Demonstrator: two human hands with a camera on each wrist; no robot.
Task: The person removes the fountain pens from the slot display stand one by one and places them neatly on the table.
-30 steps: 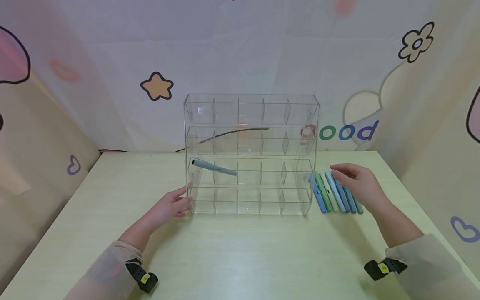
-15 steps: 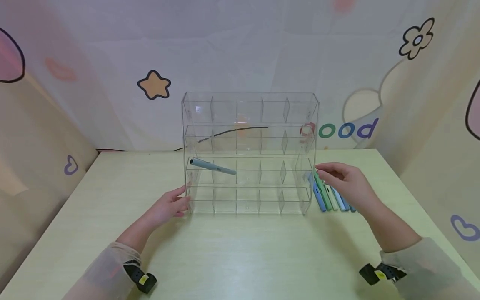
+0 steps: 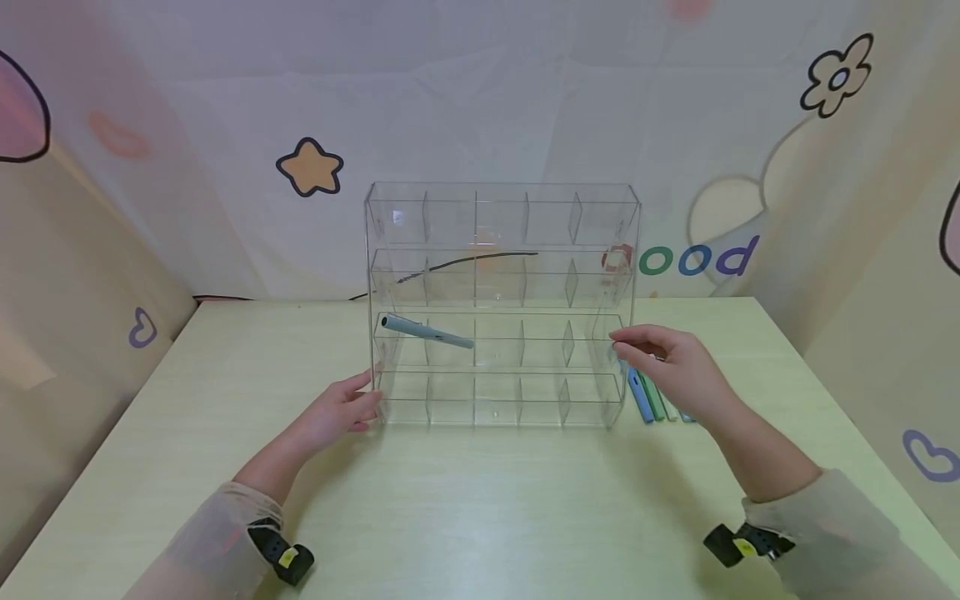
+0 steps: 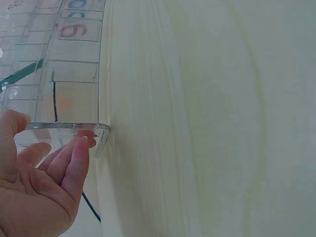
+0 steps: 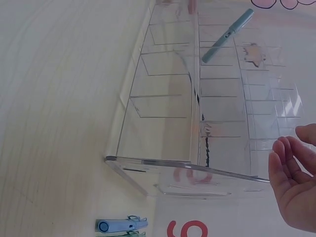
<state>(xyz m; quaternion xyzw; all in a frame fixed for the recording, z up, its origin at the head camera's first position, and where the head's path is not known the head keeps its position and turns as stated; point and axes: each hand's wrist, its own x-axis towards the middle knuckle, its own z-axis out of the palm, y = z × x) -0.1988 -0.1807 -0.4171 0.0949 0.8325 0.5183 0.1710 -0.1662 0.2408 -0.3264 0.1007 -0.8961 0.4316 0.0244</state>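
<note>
A clear acrylic pen rack with tiered, divided compartments stands upright on the table. My left hand holds its lower left side, thumb at the front edge and fingers behind in the left wrist view. Across the left compartments of the second tier from the bottom lies a grey-blue pen, slanting down to the right. My right hand is at the rack's right side, fingers loosely bent and nothing between them in the right wrist view. Below it, several blue and green pens lie in a row, partly hidden by the hand.
The pale wooden table runs back to a printed cloth backdrop. More cloth hangs at both sides. Each wrist carries a small black camera.
My right hand has moved left from above the loose pens to the rack's right edge, uncovering then covering different pens. The left hand and the pen in the rack stay put.
</note>
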